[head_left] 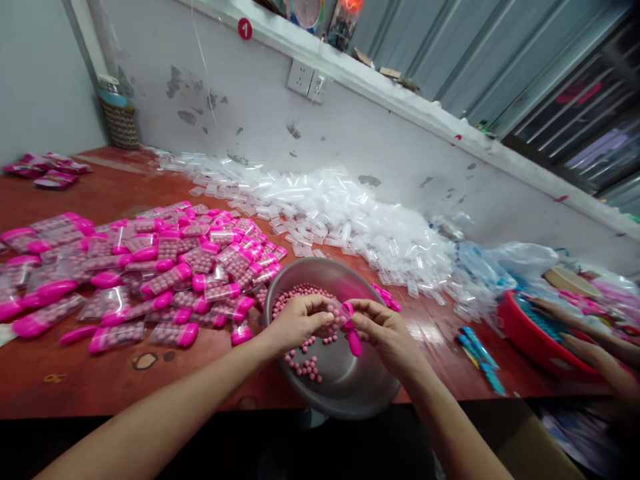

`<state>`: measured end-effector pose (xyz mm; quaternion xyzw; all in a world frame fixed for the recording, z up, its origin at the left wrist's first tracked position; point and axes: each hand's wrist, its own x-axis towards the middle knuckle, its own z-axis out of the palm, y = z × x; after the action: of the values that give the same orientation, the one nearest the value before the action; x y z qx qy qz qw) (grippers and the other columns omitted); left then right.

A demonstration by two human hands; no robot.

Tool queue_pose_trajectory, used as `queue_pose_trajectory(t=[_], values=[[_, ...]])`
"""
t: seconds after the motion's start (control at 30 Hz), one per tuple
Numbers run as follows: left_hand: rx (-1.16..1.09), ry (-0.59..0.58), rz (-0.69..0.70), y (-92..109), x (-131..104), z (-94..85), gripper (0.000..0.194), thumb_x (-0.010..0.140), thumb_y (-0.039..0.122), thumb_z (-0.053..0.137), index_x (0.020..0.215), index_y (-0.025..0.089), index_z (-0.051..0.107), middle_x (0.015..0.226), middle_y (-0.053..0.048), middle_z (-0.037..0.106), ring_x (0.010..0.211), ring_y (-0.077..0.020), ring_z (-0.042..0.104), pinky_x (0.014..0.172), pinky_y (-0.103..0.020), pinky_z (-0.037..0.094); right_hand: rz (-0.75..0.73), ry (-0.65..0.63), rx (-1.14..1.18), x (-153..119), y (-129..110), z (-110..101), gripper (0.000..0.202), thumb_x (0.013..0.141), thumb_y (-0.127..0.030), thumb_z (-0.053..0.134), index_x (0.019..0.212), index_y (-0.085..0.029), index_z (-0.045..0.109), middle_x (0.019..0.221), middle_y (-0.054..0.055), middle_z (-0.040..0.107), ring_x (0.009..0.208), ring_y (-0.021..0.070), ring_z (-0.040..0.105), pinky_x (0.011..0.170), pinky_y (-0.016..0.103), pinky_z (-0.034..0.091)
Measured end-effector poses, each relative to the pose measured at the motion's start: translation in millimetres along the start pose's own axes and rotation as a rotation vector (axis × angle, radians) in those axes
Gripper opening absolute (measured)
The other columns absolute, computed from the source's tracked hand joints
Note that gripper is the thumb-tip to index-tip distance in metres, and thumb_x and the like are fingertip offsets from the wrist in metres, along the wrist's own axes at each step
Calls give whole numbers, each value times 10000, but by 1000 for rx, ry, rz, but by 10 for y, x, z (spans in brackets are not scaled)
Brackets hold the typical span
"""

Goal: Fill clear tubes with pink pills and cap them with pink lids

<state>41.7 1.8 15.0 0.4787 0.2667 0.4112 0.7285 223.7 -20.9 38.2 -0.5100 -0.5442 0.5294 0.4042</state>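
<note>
Left hand [299, 321] pinching bead-filled container [334, 319], right hand [384, 328] pinching pink cap [354, 343], over grey bowl [350, 387]

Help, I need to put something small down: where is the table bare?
Bare table shows along the front left, between the pink-capped packets and the near edge, and right of the gray bowl, up to the blue packets. Crowded: the left, with those packets; the wall side, with clear pieces; the right end, around the red basin.
</note>
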Motion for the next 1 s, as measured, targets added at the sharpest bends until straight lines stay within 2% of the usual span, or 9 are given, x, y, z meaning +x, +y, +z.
queue_pose_trajectory(t=[0.13,0.2,0.3,0.4,0.5,0.67,0.8,0.9,1.0], values=[[269,0,185,2,-32,-25,155,732,182,541,806,122,664,808,-58,662,747,-165,588,691,-253,447,-236,189,-325,-57,-128,-23,304,706,-301,651,992,-206,607,950,50,639,838,174,593,728,292,489],[376,-29,266,-6,-38,-32,171,755,160,516,825,131,670,840,-49,668,793,-165,590,728,-242,433,-354,171,-521,-80,-191,-5,277,742,-296,615,1005,-210,607,959,52,639,871,183,586,769,308,475],[469,-40,310,-27,-48,-34,182,783,162,500,856,137,665,820,-34,662,783,-158,590,713,-225,429,-437,55,-709,-91,-234,55,240,786,-280,569,1013,-209,600,934,52,634,837,170,590,749,286,470],[535,-2,337,-38,-75,-28,176,803,175,496,850,141,662,770,-27,653,752,-151,592,685,-216,428,-443,-6,-780,-102,-223,101,186,811,-282,539,967,-198,591,842,45,613,757,151,573,688,261,462],[615,11,391,-33,-108,-17,172,811,171,496,822,141,665,724,-24,652,690,-137,591,643,-206,422,-460,-14,-829,-143,-189,125,108,813,-258,535,884,-188,576,757,29,567,693,137,536,637,242,434],[795,21,484,-58,-136,-14,192,810,147,484,741,145,663,697,-31,652,649,-130,582,630,-210,417,-518,-6,-904,-218,-122,155,48,823,-190,508,851,-173,543,741,25,512,690,130,505,631,237,400],[848,0,509,-89,-146,-30,206,809,109,459,756,134,656,666,-29,634,620,-121,568,606,-203,406,-521,-57,-875,-194,-137,150,30,827,-204,513,833,-179,529,731,15,516,673,122,496,614,229,396],[828,-10,510,-81,-151,-34,206,799,88,463,709,126,644,623,-17,614,576,-108,553,568,-189,390,-538,-143,-880,-173,-206,150,70,833,-213,510,889,-185,543,741,17,535,692,127,508,619,227,409],[792,-19,474,-64,-158,-26,199,797,101,474,677,129,631,616,-12,620,558,-105,555,547,-181,386,-600,-151,-998,-191,-228,164,187,845,-172,466,1019,-183,535,824,53,558,752,150,526,646,249,428]])
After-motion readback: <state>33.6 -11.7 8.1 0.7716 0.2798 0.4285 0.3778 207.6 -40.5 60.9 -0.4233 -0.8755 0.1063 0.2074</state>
